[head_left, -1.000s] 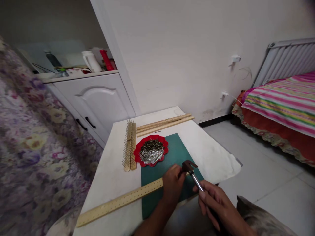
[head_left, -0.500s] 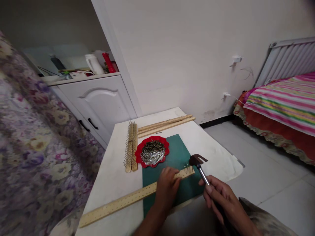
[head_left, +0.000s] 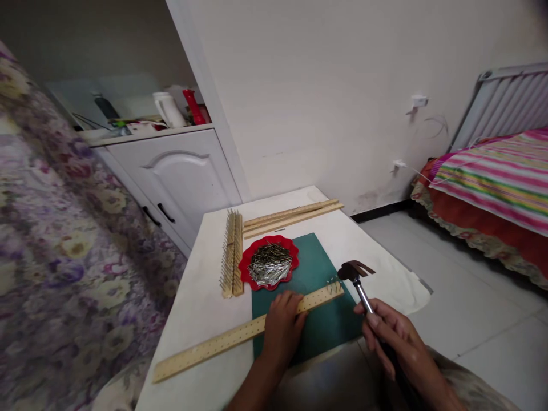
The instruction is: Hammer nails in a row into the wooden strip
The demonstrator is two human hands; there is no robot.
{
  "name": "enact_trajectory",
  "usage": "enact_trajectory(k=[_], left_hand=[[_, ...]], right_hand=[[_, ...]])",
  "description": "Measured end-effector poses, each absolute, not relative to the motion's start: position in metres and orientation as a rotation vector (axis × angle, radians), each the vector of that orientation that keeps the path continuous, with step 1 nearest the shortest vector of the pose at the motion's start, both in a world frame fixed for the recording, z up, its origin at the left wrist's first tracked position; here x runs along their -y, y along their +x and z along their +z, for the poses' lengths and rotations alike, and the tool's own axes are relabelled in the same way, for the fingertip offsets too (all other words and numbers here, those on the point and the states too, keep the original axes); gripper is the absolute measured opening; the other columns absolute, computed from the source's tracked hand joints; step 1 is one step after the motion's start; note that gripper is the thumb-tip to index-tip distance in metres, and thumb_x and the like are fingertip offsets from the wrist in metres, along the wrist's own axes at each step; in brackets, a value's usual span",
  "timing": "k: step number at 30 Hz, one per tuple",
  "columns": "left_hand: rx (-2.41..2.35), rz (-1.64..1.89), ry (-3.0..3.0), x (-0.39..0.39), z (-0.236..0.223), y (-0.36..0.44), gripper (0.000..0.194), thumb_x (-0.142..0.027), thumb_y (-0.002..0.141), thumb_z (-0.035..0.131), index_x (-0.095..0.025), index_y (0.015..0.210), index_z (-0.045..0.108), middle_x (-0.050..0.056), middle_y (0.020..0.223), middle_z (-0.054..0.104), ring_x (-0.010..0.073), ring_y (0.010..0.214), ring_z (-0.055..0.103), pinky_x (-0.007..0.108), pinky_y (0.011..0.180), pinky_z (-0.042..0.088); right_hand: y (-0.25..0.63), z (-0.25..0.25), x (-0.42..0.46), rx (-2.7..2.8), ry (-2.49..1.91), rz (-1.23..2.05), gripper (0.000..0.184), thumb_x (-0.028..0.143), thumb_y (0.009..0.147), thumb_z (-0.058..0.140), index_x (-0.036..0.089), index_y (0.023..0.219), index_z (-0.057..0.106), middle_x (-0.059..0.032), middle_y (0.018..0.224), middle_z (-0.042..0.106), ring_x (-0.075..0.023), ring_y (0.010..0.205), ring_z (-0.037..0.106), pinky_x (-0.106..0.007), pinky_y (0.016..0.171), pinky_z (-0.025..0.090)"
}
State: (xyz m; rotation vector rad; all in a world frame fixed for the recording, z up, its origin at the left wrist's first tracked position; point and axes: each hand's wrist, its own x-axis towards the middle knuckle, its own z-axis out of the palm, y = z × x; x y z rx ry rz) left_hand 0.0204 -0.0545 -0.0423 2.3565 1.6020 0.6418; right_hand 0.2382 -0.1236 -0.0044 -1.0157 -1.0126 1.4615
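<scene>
My left hand (head_left: 283, 324) is closed round a pale wooden strip (head_left: 209, 351) dotted with rows of small holes. The strip lies slantwise over a green mat (head_left: 319, 337) and the white tabletop. Several nails (head_left: 334, 284) stand in its right end. My right hand (head_left: 396, 337) grips a claw hammer (head_left: 363, 294) by its handle, with the dark head raised just right of the nails. Behind my left hand, a red scalloped dish (head_left: 245, 267) full of loose nails (head_left: 270, 265) rests partly on the mat.
Nail-studded wooden strips (head_left: 233, 254) stand at the table's left side. More wooden strips (head_left: 295, 217) lie along the far edge, with a single nail (head_left: 279, 230) near them. A white cabinet (head_left: 180, 177), a floral curtain (head_left: 64, 240) and a bed (head_left: 492, 200) surround the table (head_left: 377, 257).
My left hand has moved left along the strip, and the strip has shifted slightly away from me. The hammer has moved a little to the right, away from the nails.
</scene>
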Motion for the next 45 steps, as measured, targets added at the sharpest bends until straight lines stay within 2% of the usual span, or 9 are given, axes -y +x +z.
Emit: enact_trajectory(k=[5, 9, 14, 17, 21, 25, 31, 39, 45], left_hand=[[-1.609, 0.618, 2.374, 0.051, -0.044, 0.026, 0.026, -0.018, 0.076, 0.055, -0.022, 0.102, 0.057, 0.004, 0.099, 0.058, 0.0203, 0.094, 0.051, 0.035, 0.084, 0.04], [-1.577, 0.694, 2.405, 0.058, -0.047, 0.021, 0.034, -0.017, 0.076, 0.056, -0.022, 0.109, 0.054, 0.005, 0.108, 0.057, 0.0221, 0.099, 0.049, 0.039, 0.087, 0.039], [-1.599, 0.834, 2.351, 0.062, -0.027, -0.008, 0.017, -0.022, 0.083, 0.048, -0.021, 0.096, 0.059, 0.006, 0.098, 0.06, 0.0203, 0.093, 0.052, 0.035, 0.081, 0.042], [-1.688, 0.873, 2.297, 0.047, -0.008, -0.027, 0.017, -0.025, 0.085, 0.043, -0.021, 0.092, 0.059, 0.006, 0.093, 0.06, 0.0188, 0.089, 0.053, 0.032, 0.078, 0.043], [-1.766, 0.698, 2.344, 0.011, 0.003, -0.034, 0.015, -0.022, 0.084, 0.045, -0.02, 0.082, 0.06, 0.004, 0.084, 0.06, 0.017, 0.083, 0.054, 0.028, 0.072, 0.041], [-1.873, 0.422, 2.338, -0.019, -0.001, -0.025, 0.01, -0.023, 0.079, 0.051, -0.019, 0.077, 0.06, 0.003, 0.084, 0.061, 0.016, 0.082, 0.056, 0.024, 0.067, 0.039], [-1.996, 0.088, 2.298, -0.035, -0.005, -0.015, 0.013, -0.025, 0.078, 0.052, -0.018, 0.078, 0.062, 0.006, 0.087, 0.063, 0.0196, 0.084, 0.059, 0.026, 0.066, 0.04], [-2.0, 0.119, 2.414, -0.022, 0.0, -0.017, 0.016, -0.022, 0.084, 0.043, -0.016, 0.085, 0.058, 0.008, 0.091, 0.06, 0.0184, 0.086, 0.056, 0.026, 0.071, 0.04], [-1.864, 0.414, 2.412, 0.008, 0.015, -0.015, 0.017, -0.022, 0.089, 0.035, -0.019, 0.084, 0.051, 0.004, 0.084, 0.056, 0.016, 0.076, 0.053, 0.024, 0.064, 0.036]], right_hand=[[0.235, -0.002, 0.121, 1.01, -1.015, 1.493, 0.03, 0.046, 0.085, 0.049, 0.019, 0.099, 0.049, 0.0052, 0.055, 0.056, -0.0025, 0.026, 0.034, -0.017, 0.031, 0.02], [0.231, -0.004, 0.118, 1.023, -0.996, 1.499, 0.03, 0.045, 0.085, 0.049, 0.019, 0.1, 0.049, 0.0057, 0.054, 0.055, -0.0017, 0.026, 0.033, -0.016, 0.032, 0.02], [0.226, -0.005, 0.114, 1.032, -0.98, 1.505, 0.029, 0.046, 0.085, 0.05, 0.02, 0.098, 0.048, 0.0058, 0.054, 0.055, -0.0014, 0.026, 0.032, -0.017, 0.032, 0.018], [0.223, -0.006, 0.11, 1.038, -0.953, 1.508, 0.029, 0.046, 0.084, 0.05, 0.021, 0.096, 0.048, 0.0061, 0.054, 0.055, -0.0014, 0.025, 0.032, -0.017, 0.032, 0.017], [0.217, -0.006, 0.105, 1.038, -0.939, 1.529, 0.03, 0.048, 0.083, 0.051, 0.021, 0.096, 0.047, 0.0067, 0.053, 0.055, -0.0013, 0.024, 0.031, -0.016, 0.03, 0.017], [0.213, -0.005, 0.103, 1.026, -0.968, 1.535, 0.032, 0.047, 0.083, 0.052, 0.02, 0.099, 0.047, 0.0062, 0.052, 0.055, -0.0016, 0.024, 0.032, -0.016, 0.031, 0.017], [0.211, -0.002, 0.102, 1.015, -0.999, 1.543, 0.033, 0.047, 0.081, 0.054, 0.02, 0.099, 0.047, 0.0059, 0.053, 0.056, -0.0019, 0.025, 0.032, -0.017, 0.031, 0.017], [0.209, -0.01, 0.1, 1.023, -0.964, 1.539, 0.032, 0.049, 0.081, 0.054, 0.021, 0.095, 0.047, 0.0066, 0.051, 0.055, -0.0009, 0.022, 0.031, -0.014, 0.027, 0.017], [0.203, -0.014, 0.098, 1.039, -1.002, 1.476, 0.03, 0.045, 0.08, 0.057, 0.021, 0.096, 0.046, 0.0074, 0.053, 0.055, 0.0001, 0.023, 0.032, -0.012, 0.028, 0.017]])
